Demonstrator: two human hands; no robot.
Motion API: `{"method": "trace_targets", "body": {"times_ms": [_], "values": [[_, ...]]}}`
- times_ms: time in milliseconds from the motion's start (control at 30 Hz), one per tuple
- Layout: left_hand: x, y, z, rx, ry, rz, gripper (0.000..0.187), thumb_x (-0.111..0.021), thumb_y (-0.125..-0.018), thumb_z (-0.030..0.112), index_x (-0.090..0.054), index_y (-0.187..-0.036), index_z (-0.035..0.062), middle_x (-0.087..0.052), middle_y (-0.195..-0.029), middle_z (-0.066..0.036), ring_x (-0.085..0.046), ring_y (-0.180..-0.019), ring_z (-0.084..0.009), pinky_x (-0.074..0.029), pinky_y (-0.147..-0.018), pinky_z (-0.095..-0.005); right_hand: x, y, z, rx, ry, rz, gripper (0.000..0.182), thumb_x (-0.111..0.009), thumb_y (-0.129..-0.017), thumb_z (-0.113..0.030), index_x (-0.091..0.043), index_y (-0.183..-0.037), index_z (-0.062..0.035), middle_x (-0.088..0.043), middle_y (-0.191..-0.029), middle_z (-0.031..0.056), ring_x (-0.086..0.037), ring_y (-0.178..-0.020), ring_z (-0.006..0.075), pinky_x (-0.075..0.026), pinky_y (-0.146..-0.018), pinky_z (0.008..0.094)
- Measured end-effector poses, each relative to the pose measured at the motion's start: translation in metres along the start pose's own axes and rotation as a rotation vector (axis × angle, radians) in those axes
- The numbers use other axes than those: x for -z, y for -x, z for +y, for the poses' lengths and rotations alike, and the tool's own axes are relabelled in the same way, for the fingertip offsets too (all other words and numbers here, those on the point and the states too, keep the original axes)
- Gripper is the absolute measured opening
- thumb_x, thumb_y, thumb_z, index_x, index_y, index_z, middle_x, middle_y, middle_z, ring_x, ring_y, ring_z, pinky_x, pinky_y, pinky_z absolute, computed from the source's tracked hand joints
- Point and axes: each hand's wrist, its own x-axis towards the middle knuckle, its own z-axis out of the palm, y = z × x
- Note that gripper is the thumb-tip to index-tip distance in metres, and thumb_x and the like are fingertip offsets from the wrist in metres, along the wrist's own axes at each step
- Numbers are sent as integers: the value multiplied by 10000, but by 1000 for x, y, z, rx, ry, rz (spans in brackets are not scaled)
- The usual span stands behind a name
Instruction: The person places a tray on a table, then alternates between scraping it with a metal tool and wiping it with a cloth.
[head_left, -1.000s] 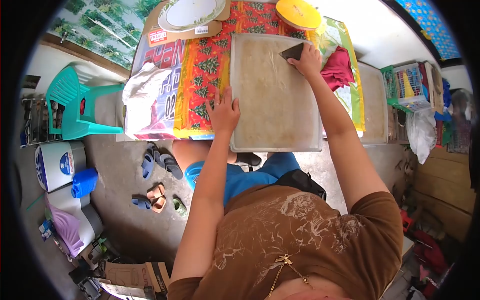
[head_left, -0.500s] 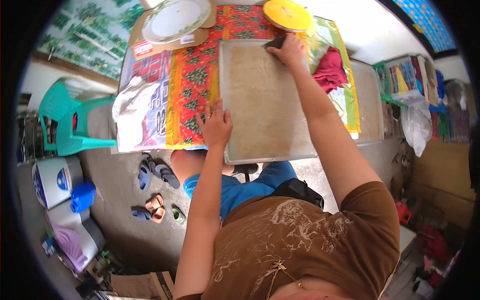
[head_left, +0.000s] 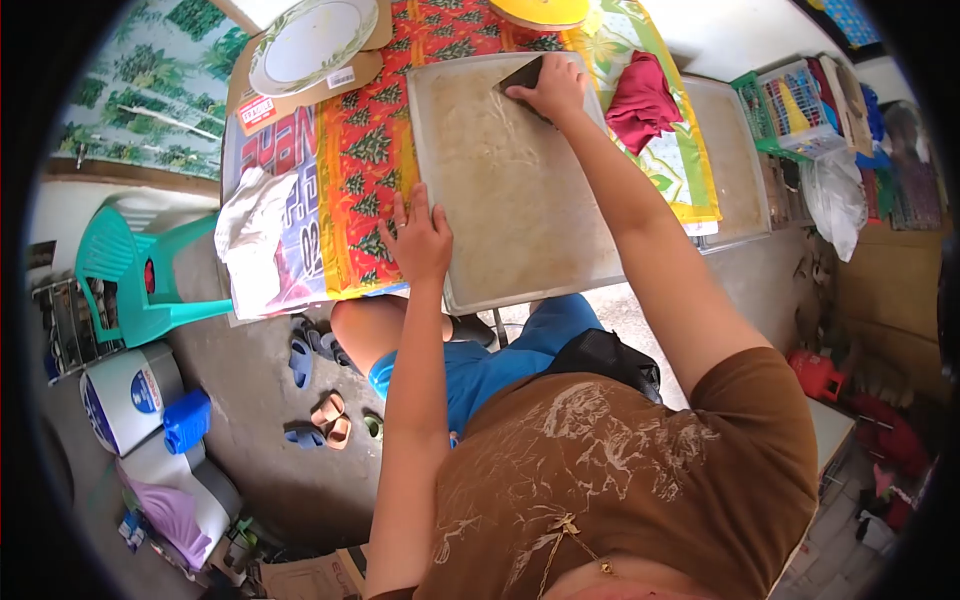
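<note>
A large rectangular tray (head_left: 510, 200) with a pale raised rim and a dull beige, streaky surface lies in front of me, its near end jutting past the table edge. Near its far right corner, my right hand (head_left: 562, 88) grips a thin, flat, dark scraper-like piece (head_left: 522, 76), held against the surface. Faint pale streaks run over the tray just below that piece. My left hand (head_left: 422, 240) rests at the tray's left edge, fingers spread and holding nothing. A crumpled dark-red cloth (head_left: 643, 102) lies right of the tray.
A patterned plate (head_left: 312, 45) on cardboard and a yellow round item (head_left: 540, 10) stand at the far side. White cloth (head_left: 255, 230) lies at the left table edge. A green chair (head_left: 150, 265) stands left; slippers (head_left: 335, 415) are on the floor. Another tray (head_left: 728, 150) lies right.
The whole view has shifted and tilted a little. The dark piece shows more of its face beside my right hand, and pale streaks now show on the tray. My left hand stays at the edge.
</note>
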Motion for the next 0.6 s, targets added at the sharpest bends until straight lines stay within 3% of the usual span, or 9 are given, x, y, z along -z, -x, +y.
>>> {"method": "trace_targets", "body": {"times_ms": [100,200,300,400,500,600], "values": [[-1,1,-1,8,-3,-8,475,-473,-988,355,-486,-1424,167,-579,-1397,6,-420,-1395,-241,-205,-1140,-590,9,43,-33,161,14,-154,934,-710,-647,-742,-512,-1231,-41,-578,-1209,149,-522,-1157,331,-390,-956,483],[-1,-1,-1,8,-8,4,479,-459,-994,364,-479,-1434,177,-581,-1392,-2,-409,-1398,-237,-213,-1138,-585,21,91,-42,236,-107,-93,929,-730,-638,-729,-516,-1221,-38,-576,-1211,159,-521,-1151,343,-396,-949,502],[0,1,-1,-5,-26,-8,479,-451,-997,366,-477,-1437,180,-582,-1388,-7,-407,-1398,-235,-223,-1132,-587,38,75,-25,88,-102,-187,911,-757,-634,-701,-516,-1215,-42,-573,-1215,152,-510,-1164,334,-380,-972,491],[-1,3,0,-11,-15,2,477,-453,-995,365,-479,-1435,180,-580,-1389,-23,-420,-1389,-243,-233,-1124,-593,59,64,8,-204,-94,6,910,-777,-624,-685,-514,-1217,-46,-569,-1225,139,-503,-1170,321,-369,-988,475],[-1,2,0,-16,-11,39,464,-462,-994,356,-496,-1417,168,-591,-1378,-16,-436,-1382,-250,-242,-1120,-606,69,64,39,-378,63,48,922,-784,-622,-680,-507,-1221,-36,-561,-1243,139,-495,-1184,317,-367,-999,472],[-3,2,1,-22,-17,47,456,-463,-994,349,-505,-1408,163,-590,-1380,-12,-444,-1378,-251,-248,-1117,-612,56,87,47,-417,105,38,911,-787,-637,-660,-499,-1225,-27,-554,-1248,149,-488,-1194,319,-368,-1002,472]]}}
